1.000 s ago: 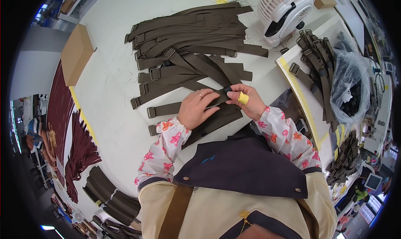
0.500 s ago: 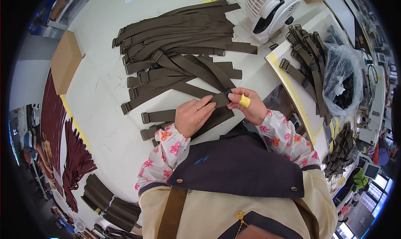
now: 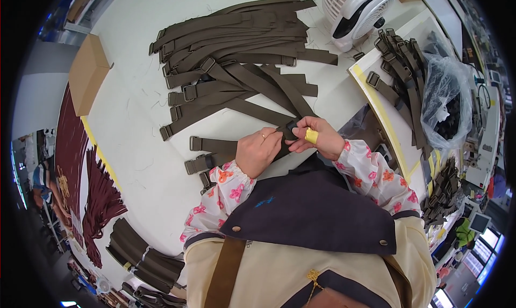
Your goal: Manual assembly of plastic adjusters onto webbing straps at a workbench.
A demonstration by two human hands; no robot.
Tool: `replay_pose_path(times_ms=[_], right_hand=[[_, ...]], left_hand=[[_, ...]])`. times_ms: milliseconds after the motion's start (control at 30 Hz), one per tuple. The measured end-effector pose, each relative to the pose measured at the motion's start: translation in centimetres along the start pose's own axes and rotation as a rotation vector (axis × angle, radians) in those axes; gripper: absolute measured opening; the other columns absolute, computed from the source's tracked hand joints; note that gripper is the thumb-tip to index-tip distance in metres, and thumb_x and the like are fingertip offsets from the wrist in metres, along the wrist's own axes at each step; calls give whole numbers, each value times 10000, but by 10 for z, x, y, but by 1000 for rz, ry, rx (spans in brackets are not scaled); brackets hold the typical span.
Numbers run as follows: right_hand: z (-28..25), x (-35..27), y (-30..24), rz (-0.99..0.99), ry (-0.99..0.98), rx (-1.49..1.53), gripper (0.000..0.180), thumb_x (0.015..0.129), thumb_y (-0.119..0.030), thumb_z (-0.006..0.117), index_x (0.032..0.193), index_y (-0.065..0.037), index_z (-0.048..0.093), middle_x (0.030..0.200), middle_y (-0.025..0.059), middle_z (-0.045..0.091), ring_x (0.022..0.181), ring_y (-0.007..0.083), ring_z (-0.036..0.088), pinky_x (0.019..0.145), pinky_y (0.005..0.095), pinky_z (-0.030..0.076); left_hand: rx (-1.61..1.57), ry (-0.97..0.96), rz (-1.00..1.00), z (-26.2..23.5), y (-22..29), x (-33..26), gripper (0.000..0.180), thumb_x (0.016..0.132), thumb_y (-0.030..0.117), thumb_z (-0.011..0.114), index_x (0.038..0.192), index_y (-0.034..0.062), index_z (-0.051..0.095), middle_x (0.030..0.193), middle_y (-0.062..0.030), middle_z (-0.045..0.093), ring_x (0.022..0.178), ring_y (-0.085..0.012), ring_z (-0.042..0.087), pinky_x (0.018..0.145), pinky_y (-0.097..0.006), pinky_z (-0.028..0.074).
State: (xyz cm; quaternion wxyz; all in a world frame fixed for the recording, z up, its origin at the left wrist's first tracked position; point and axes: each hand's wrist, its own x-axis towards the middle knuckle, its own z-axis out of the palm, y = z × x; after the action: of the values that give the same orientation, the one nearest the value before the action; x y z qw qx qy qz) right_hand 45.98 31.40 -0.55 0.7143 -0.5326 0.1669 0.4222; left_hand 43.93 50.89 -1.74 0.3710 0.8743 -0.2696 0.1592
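Note:
Both my hands work on an olive-brown webbing strap (image 3: 289, 135) above the near edge of the table. My left hand (image 3: 259, 152), with a ring on one finger, is closed on the strap, its fingertips bent in. My right hand (image 3: 321, 139) pinches the strap beside a small black piece (image 3: 292, 127); what kind of piece it is does not show clearly. Yellow tape (image 3: 311, 135) wraps a digit of that hand. Beyond my hands lies a pile of similar straps (image 3: 236, 36), many with metal buckles (image 3: 189, 92) at their left ends.
A white fan (image 3: 357, 15) stands at the far right. Right of me, a yellow-edged board (image 3: 371, 87) bears more buckled straps (image 3: 400, 66) beside a clear plastic bag (image 3: 446, 103). At left are a cardboard box (image 3: 88, 74), maroon strips (image 3: 102, 200) and a tied strap bundle (image 3: 142, 254).
My left hand has moved closer to my right, and its fingers have curled in on the strap. The strap end between them has turned. The whole view has shifted slightly.

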Motion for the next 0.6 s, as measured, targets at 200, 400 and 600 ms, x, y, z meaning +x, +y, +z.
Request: replay_pose_path(times_ms=[200, 400, 600], right_hand=[[9, 1, 2, 15, -19, 22, 234, 888, -221, 531, 946, -23, 420, 892, 200, 616, 741, 228, 652, 633, 281, 546], [8, -1, 7, 29, 29, 136, 218, 902, -215, 507, 958, -39, 392, 889, 187, 611, 747, 249, 649, 628, 295, 543], [21, 8, 21, -23, 131, 106, 350, 875, -275, 557, 1080, -22, 429, 895, 158, 617, 743, 186, 636, 607, 271, 525]], left_hand=[[-5, -50, -41, -5, 2, -3, 102, 692, 63, 656, 772, 65, 593, 708, -22, 567, 536, -181, 568, 472, -283, 459], [39, -16, -79, -3, 8, -3, 85, 693, 87, 657, 728, 72, 581, 678, -19, 542, 509, -180, 550, 451, -285, 442], [-22, -57, -44, 7, 10, 0, 97, 692, 92, 667, 731, 69, 581, 681, -31, 547, 494, -179, 542, 446, -282, 434]])
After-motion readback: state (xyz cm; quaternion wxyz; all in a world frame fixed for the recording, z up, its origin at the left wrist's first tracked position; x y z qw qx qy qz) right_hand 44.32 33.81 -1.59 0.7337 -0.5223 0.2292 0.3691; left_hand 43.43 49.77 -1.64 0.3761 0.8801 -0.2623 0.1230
